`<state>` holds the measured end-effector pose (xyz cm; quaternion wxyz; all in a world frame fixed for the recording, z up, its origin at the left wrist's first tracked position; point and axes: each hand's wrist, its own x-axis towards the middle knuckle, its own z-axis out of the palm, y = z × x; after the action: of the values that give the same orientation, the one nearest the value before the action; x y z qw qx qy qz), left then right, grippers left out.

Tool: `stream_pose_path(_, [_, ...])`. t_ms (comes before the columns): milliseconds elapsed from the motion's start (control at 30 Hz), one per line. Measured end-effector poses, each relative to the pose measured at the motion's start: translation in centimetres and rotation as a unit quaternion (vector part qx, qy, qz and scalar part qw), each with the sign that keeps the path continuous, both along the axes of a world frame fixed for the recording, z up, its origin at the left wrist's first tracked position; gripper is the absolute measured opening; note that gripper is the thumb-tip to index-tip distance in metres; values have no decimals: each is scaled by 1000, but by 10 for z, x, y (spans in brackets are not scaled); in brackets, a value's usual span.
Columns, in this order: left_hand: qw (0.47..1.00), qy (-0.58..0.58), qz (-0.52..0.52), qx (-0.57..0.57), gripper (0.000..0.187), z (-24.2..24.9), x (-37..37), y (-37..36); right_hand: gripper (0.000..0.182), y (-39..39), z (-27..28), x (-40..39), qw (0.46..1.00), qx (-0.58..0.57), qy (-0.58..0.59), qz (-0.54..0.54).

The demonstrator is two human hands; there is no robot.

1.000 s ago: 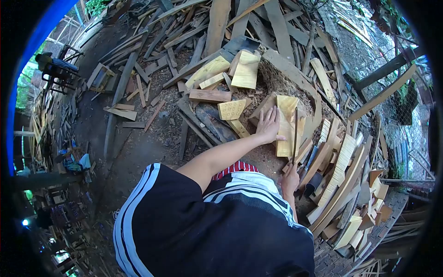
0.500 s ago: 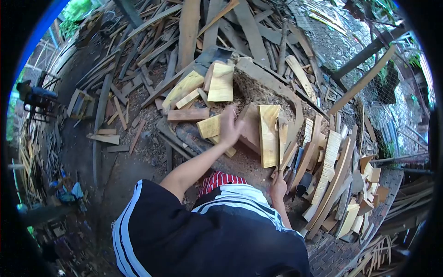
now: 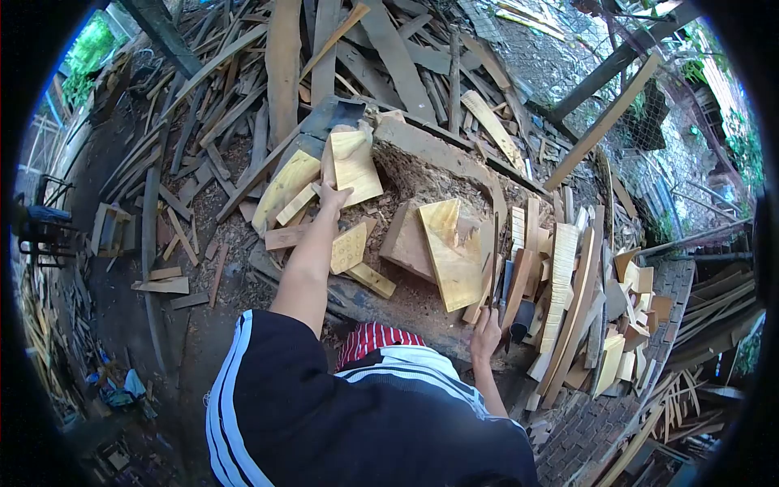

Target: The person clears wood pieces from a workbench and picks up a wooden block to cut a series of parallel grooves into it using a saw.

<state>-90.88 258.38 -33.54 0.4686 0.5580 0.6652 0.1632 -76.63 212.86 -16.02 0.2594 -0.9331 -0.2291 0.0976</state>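
Observation:
My left hand (image 3: pixel 333 197) is closed on the lower edge of a pale yellow wood block (image 3: pixel 355 166) at the far side of the work spot. My right hand (image 3: pixel 486 333) grips a machete (image 3: pixel 494 264), its long dark blade seen nearly edge-on and pointing away from me. Left of the blade, apart from it, another yellow wood block (image 3: pixel 453 260) leans tilted on a brown chopping block (image 3: pixel 408 243). Small yellow offcuts (image 3: pixel 349 247) lie between my left arm and the chopping block.
A row of stacked wood pieces (image 3: pixel 560 288) stands close on the right, with a dark cylinder (image 3: pixel 522 316) among them. Long planks and scraps (image 3: pixel 284 73) pile up ahead. A slanting beam (image 3: pixel 604 122) crosses at the upper right.
My left hand has moved from near the chopping block up and left onto the far wood block. The machete has come away from the near block, which now tilts more.

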Motion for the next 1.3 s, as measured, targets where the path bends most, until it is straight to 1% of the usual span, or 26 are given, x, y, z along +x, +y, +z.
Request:
stream_pose_path(33, [999, -31, 4, -24, 50, 10, 1, -6, 24, 4, 0, 2, 1000, 20, -8, -15])
stream_pose_path(67, [991, -71, 81, -85, 46, 29, 8, -16, 26, 6, -1, 3, 999, 39, -16, -28])
stream_pose_path(100, [990, -70, 81, -89, 46, 32, 6, -18, 26, 7, -3, 7, 999, 34, -15, -28])
stream_pose_path(133, [960, -210, 56, -174, 41, 34, 3, -20, 30, 8, -5, 12, 997, 58, 35, -41])
stream_pose_path(167, [904, -345, 29, -251, 37, 49, 2, -22, 33, 13, -4, 16, 991, 83, 85, -54])
stream_pose_path(200, [900, -345, 46, -263, 33, 66, -2, -26, 38, 16, -2, 19, 981, 103, 148, -76])
stream_pose_path(233, [900, -344, 47, -264, 33, 69, -10, -28, 38, 19, -4, 21, 981, 101, 149, -75])
stream_pose_path(300, [843, -437, 63, -307, 33, 69, -39, -25, 38, 24, -10, 24, 947, 162, 254, -110])
stream_pose_path(333, [834, -452, 70, -309, 33, 71, -53, -26, 38, 27, -11, 25, 947, 159, 257, -109])
stream_pose_path(367, [833, -460, 56, -301, 35, 93, -67, -32, 38, 29, -13, 26, 949, 141, 260, -107])
stream_pose_path(467, [842, -460, 36, -279, 40, 107, -115, -38, 38, 30, -23, 26, 955, 119, 255, -96])
stream_pose_path(500, [855, -459, 21, -241, 42, 116, -128, -40, 39, 30, -27, 27, 959, 119, 242, -88])
stream_pose_path(533, [865, -458, 6, -203, 44, 123, -140, -41, 49, 31, -23, 28, 958, 111, 249, -91])
stream_pose_path(567, [867, -455, 10, -204, 44, 125, -152, -39, 49, 33, -19, 27, 957, 108, 253, -90])
stream_pose_path(700, [905, -388, -31, -170, 45, 149, -177, -28, 53, 39, -7, 26, 956, 90, 264, -92])
stream_pose_path(767, [911, -338, -45, -231, 45, 159, -183, -25, 45, 39, -8, 26, 958, 98, 254, -92])
stream_pose_path(833, [908, -340, -53, -239, 44, 156, -185, -24, 46, 37, -14, 28, 960, 91, 248, -88])
stream_pose_path(900, [933, -240, -80, -255, 45, 157, -179, -26, 46, 34, -18, 30, 963, 84, 244, -83])
stream_pose_path(933, [934, -239, -80, -254, 45, 153, -178, -28, 49, 35, -16, 29, 964, 82, 243, -76])
stream_pose_path(967, [966, -173, -119, -149, 44, 147, -176, -32, 57, 36, -15, 28, 964, 79, 243, -69])
stream_pose_path(1000, [981, -103, -157, -41, 43, 143, -176, -34, 57, 37, -12, 27, 964, 81, 245, -68])
stream_pose_path(1033, [981, -101, -158, -39, 43, 147, -172, -37, 57, 40, -7, 25, 964, 92, 241, -65])
stream_pose_path(1100, [970, 46, -159, 179, 46, 154, -164, -46, 57, 40, -7, 24, 964, 103, 239, -62])
stream_pose_path(1133, [960, 125, -121, 219, 41, 181, -150, -60, 56, 37, -11, 27, 967, 89, 233, -56])
stream_pose_path(1267, [949, 164, -152, 224, 35, 212, -129, -92, 56, 37, -17, 27, 967, 101, 226, -59])
stream_pose_path(1300, [948, 166, -153, 223, 35, 206, -134, -96, 55, 36, -20, 27, 967, 104, 225, -64])
